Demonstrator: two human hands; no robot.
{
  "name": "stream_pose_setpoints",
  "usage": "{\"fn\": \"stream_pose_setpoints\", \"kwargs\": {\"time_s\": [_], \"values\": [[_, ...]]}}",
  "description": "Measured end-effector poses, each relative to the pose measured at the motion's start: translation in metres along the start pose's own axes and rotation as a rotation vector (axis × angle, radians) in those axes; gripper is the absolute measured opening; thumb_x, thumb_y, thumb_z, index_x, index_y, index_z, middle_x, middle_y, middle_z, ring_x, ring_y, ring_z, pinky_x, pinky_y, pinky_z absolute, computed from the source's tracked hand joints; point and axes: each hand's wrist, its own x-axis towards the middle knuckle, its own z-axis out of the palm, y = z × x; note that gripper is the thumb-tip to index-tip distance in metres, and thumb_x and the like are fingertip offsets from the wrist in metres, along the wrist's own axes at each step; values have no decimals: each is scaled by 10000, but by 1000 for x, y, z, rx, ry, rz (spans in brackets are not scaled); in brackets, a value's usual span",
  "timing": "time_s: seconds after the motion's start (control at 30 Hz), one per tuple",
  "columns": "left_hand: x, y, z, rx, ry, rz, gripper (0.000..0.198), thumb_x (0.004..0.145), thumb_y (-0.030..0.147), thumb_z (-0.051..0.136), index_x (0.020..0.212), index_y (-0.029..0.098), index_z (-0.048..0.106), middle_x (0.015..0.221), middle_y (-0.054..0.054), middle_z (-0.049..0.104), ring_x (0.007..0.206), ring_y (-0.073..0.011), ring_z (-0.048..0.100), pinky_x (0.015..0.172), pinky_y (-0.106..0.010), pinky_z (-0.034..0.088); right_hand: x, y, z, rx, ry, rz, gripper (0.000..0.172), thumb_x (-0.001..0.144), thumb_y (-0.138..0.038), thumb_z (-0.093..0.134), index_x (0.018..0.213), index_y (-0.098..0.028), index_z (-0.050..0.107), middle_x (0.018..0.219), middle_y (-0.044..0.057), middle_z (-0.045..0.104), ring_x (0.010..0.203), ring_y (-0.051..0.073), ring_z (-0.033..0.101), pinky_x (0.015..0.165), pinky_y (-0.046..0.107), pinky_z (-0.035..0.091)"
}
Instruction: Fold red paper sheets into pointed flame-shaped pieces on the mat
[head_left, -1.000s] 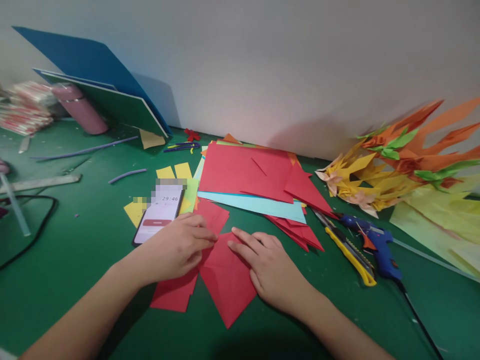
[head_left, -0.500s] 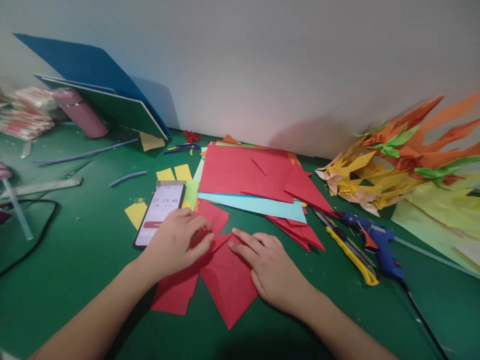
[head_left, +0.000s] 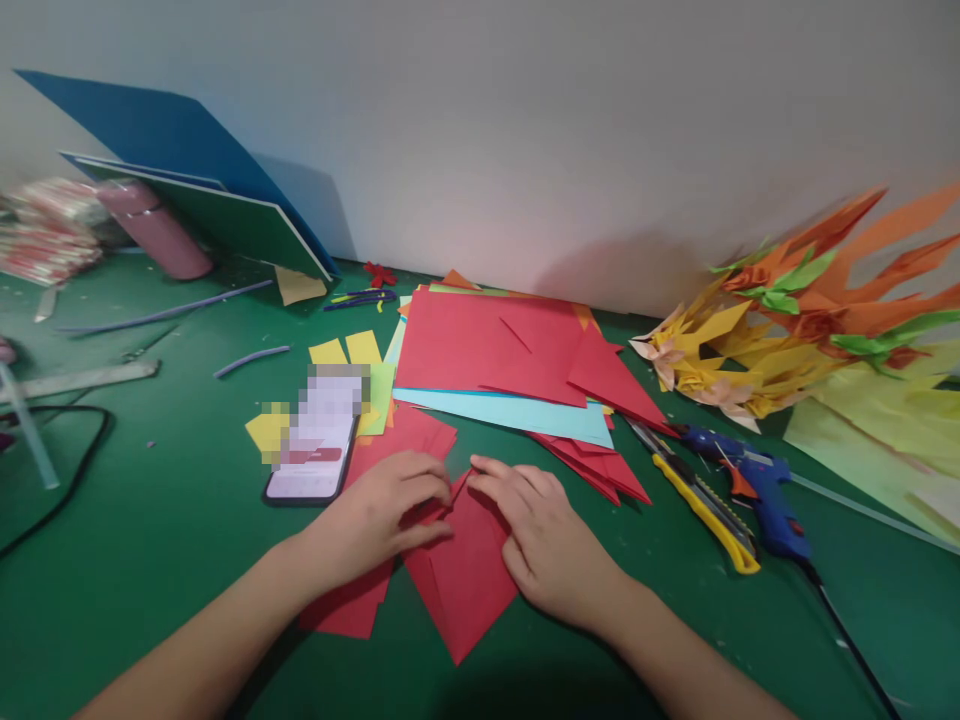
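Observation:
A folded red paper (head_left: 466,590) lies on the green table, one corner pointing toward me and a crease along its left side. At its upper left edge my left hand (head_left: 397,510) has fingers and thumb closed on a folded layer. My right hand (head_left: 536,525) grips the upper right side, fingertips pressed together at the top corner and thumb tucked under the palm. More red paper (head_left: 352,605) lies beneath my left wrist and forearm, partly covered.
A phone (head_left: 304,485) rests left of my hands, its screen partly blurred. Beyond lies a stack of coloured paper (head_left: 480,340). To the right are a yellow box cutter (head_left: 705,515) and a blue glue gun (head_left: 772,505), with paper flowers (head_left: 810,300) behind. A pink bottle (head_left: 161,235) leans far left.
My left hand has moved right and slightly down, from beside the phone onto the folded red paper's left edge. My right hand stays at the top corner, its fingers a little more curled.

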Motion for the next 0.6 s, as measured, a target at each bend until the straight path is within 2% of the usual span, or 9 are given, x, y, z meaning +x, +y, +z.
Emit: {"fn": "stream_pose_setpoints", "kwargs": {"time_s": [0.1,0.23,0.3,0.47,0.6], "values": [[0,-1,-4,52,-42,62,239,882,382,602,895,151,661,964,-75,664,846,-184,600,763,-300,492,0,0,0,-35,-22,8,660,696,-22,426,1345,-133,478,1426,122,452,1155,257,453,965,411,383],[-1,0,-8,131,-72,99,324,977,338,429,920,164,696,1007,-76,682,860,-188,603,801,-326,478,1,1,0,-67,-69,-14,679,723,-40,422,1392,-154,440,1455,107,420,1140,266,447,961,432,381],[-1,1,-8,135,-86,106,333,986,331,409,944,172,698,1019,-76,685,892,-195,609,825,-335,474,2,0,-1,-71,-84,-9,680,730,-41,413,1399,-157,435,1472,100,401,1140,267,442,956,438,381],[-3,1,-13,69,-127,107,406,881,504,519,896,142,703,994,-107,677,901,-222,620,803,-333,487,4,-4,-3,-67,-102,56,681,738,-47,396,1414,-122,415,1481,105,392,1146,278,428,954,449,376],[-6,-1,-19,10,-176,74,462,866,554,495,859,140,698,954,-102,665,872,-210,629,779,-305,492,5,-5,-1,-48,-78,74,685,726,-41,396,1405,-129,428,1468,106,410,1130,274,439,945,452,388]]}}
